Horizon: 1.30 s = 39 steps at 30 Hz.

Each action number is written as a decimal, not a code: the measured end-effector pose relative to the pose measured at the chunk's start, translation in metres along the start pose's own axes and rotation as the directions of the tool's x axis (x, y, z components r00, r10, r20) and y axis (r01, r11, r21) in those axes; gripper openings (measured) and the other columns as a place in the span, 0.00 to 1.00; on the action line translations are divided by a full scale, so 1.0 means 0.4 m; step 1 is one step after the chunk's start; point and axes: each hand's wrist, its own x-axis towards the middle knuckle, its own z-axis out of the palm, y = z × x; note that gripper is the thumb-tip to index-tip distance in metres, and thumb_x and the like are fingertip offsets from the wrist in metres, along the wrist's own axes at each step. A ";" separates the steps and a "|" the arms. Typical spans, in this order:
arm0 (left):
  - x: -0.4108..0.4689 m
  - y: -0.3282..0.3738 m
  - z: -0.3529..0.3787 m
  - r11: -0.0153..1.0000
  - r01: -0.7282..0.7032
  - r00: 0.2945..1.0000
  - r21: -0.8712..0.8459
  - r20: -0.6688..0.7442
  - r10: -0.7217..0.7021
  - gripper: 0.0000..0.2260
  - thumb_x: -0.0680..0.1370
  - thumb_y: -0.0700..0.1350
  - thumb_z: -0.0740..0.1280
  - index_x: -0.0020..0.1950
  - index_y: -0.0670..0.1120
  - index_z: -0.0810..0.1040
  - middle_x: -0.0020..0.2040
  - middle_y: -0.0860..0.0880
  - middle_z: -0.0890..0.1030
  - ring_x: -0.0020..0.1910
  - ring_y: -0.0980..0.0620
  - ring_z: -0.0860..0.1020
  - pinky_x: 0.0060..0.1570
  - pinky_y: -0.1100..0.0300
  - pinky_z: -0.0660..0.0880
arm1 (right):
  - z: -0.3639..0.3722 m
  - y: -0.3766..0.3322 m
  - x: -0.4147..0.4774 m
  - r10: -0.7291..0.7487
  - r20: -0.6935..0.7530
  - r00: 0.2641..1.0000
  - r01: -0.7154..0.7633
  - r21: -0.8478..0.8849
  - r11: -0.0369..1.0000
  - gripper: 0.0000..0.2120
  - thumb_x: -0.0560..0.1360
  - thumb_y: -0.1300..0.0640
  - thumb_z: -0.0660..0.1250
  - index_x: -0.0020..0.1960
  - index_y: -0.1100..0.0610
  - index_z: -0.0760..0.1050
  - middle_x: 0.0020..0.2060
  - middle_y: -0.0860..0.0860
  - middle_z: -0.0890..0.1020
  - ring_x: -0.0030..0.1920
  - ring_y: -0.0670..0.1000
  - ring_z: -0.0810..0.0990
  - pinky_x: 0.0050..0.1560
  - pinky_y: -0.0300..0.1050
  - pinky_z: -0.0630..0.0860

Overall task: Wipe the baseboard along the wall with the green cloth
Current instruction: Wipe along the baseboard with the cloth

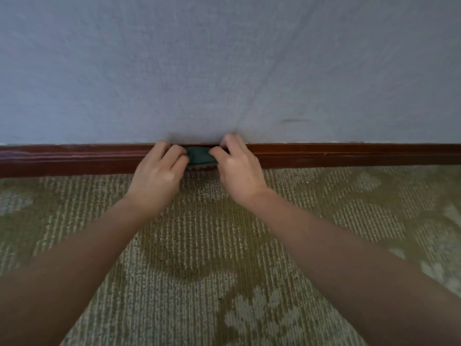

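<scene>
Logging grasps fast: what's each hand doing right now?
Left hand: closed on the bunched green cloth.
Right hand: closed on the same cloth.

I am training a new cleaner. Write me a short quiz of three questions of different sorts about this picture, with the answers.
1. True or false: only one hand holds the green cloth.
2. Multiple choice: the cloth is pressed against A) the carpet, B) the dark red baseboard, C) the upper part of the grey wall.
3. Short answer: which hand reaches up to the top edge of the baseboard?

Key:
1. False; the left hand and the right hand grip it from both sides.
2. B.
3. The right hand.
</scene>
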 end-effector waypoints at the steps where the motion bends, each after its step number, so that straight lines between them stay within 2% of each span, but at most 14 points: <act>1: 0.010 0.013 0.008 1.000 -0.005 1.000 -0.005 -0.008 0.005 0.09 0.73 0.29 0.59 0.40 0.31 0.79 0.40 0.36 0.80 0.36 0.40 0.77 0.40 0.49 0.70 | -0.006 0.015 -0.006 -0.005 0.001 1.000 0.005 -0.013 1.000 0.13 0.58 0.79 0.71 0.42 0.70 0.79 0.36 0.64 0.76 0.37 0.61 0.76 0.23 0.46 0.72; 4: 0.029 0.036 0.018 0.999 -0.026 1.000 -0.037 0.008 0.027 0.08 0.72 0.27 0.61 0.39 0.32 0.79 0.39 0.36 0.79 0.35 0.40 0.77 0.36 0.50 0.75 | -0.007 0.035 -0.016 0.004 -0.011 1.000 -0.004 -0.022 1.000 0.14 0.58 0.80 0.70 0.42 0.70 0.78 0.37 0.64 0.76 0.38 0.61 0.76 0.25 0.48 0.74; 8: 0.003 -0.001 0.002 0.998 -0.051 0.998 -0.025 0.042 0.052 0.07 0.68 0.25 0.63 0.40 0.31 0.79 0.39 0.36 0.79 0.35 0.40 0.77 0.36 0.50 0.77 | 0.034 -0.001 -0.012 0.019 -0.047 0.999 -0.018 0.031 0.999 0.16 0.57 0.81 0.70 0.42 0.70 0.78 0.37 0.64 0.76 0.38 0.61 0.76 0.26 0.49 0.75; 11: -0.014 -0.015 -0.001 0.999 -0.034 0.998 -0.023 0.044 0.035 0.06 0.70 0.25 0.64 0.42 0.31 0.79 0.41 0.36 0.79 0.36 0.38 0.77 0.36 0.49 0.77 | 0.039 -0.010 -0.006 0.000 -0.023 1.000 0.001 0.064 0.998 0.16 0.56 0.80 0.71 0.43 0.71 0.78 0.36 0.64 0.76 0.37 0.62 0.76 0.25 0.49 0.74; 15: 0.002 0.008 0.017 0.998 -0.044 0.999 -0.039 0.010 0.045 0.06 0.72 0.26 0.62 0.42 0.31 0.79 0.41 0.35 0.79 0.37 0.38 0.77 0.38 0.48 0.77 | 0.008 0.031 -0.009 -0.052 0.041 0.998 0.052 0.005 0.999 0.16 0.56 0.80 0.72 0.43 0.70 0.78 0.36 0.64 0.76 0.36 0.60 0.76 0.24 0.45 0.69; 20: 0.029 0.031 0.025 0.993 -0.112 0.994 -0.031 0.013 0.113 0.10 0.74 0.28 0.59 0.40 0.31 0.79 0.39 0.35 0.79 0.34 0.40 0.77 0.35 0.51 0.77 | 0.007 0.050 -0.030 0.013 -0.012 1.000 -0.013 0.009 1.000 0.15 0.57 0.80 0.70 0.42 0.70 0.78 0.36 0.64 0.76 0.36 0.60 0.76 0.25 0.42 0.69; 23: 0.006 0.006 0.015 0.988 -0.153 0.987 -0.004 0.054 0.153 0.06 0.72 0.27 0.62 0.41 0.31 0.79 0.41 0.35 0.80 0.35 0.40 0.77 0.35 0.51 0.76 | 0.024 0.022 -0.026 0.046 -0.038 0.998 -0.043 0.069 0.997 0.15 0.58 0.81 0.69 0.43 0.71 0.77 0.37 0.64 0.75 0.36 0.60 0.75 0.23 0.47 0.72; 28: -0.005 0.012 0.018 0.996 -0.087 0.996 -0.025 0.028 0.088 0.06 0.71 0.26 0.64 0.41 0.32 0.79 0.41 0.35 0.79 0.36 0.38 0.76 0.35 0.49 0.74 | 0.016 0.019 -0.027 0.051 0.017 0.999 -0.052 0.073 0.996 0.15 0.58 0.80 0.69 0.43 0.71 0.77 0.38 0.65 0.75 0.37 0.61 0.75 0.24 0.45 0.68; 32: 0.019 0.023 0.032 0.982 -0.187 0.981 -0.014 0.040 0.187 0.10 0.74 0.26 0.60 0.38 0.34 0.78 0.38 0.37 0.78 0.33 0.41 0.75 0.31 0.51 0.74 | 0.002 0.049 -0.032 0.015 0.010 1.000 -0.015 0.020 1.000 0.11 0.60 0.79 0.69 0.40 0.72 0.77 0.35 0.65 0.75 0.35 0.60 0.74 0.24 0.42 0.64; 36: 0.013 -0.001 0.037 0.960 -0.281 0.956 0.018 0.099 0.278 0.10 0.74 0.27 0.59 0.39 0.35 0.78 0.39 0.37 0.78 0.33 0.41 0.75 0.33 0.50 0.74 | 0.030 0.025 -0.032 0.085 -0.088 0.992 -0.080 0.060 0.995 0.12 0.57 0.82 0.68 0.37 0.71 0.76 0.33 0.64 0.75 0.34 0.59 0.75 0.24 0.42 0.66; 39: 0.004 -0.017 0.034 0.958 -0.286 0.949 0.005 0.142 0.282 0.08 0.74 0.27 0.61 0.40 0.34 0.78 0.39 0.37 0.78 0.34 0.42 0.74 0.34 0.50 0.74 | 0.027 0.015 -0.031 0.122 -0.113 0.986 -0.112 0.085 0.990 0.14 0.55 0.82 0.68 0.37 0.71 0.76 0.34 0.64 0.75 0.35 0.59 0.76 0.26 0.40 0.63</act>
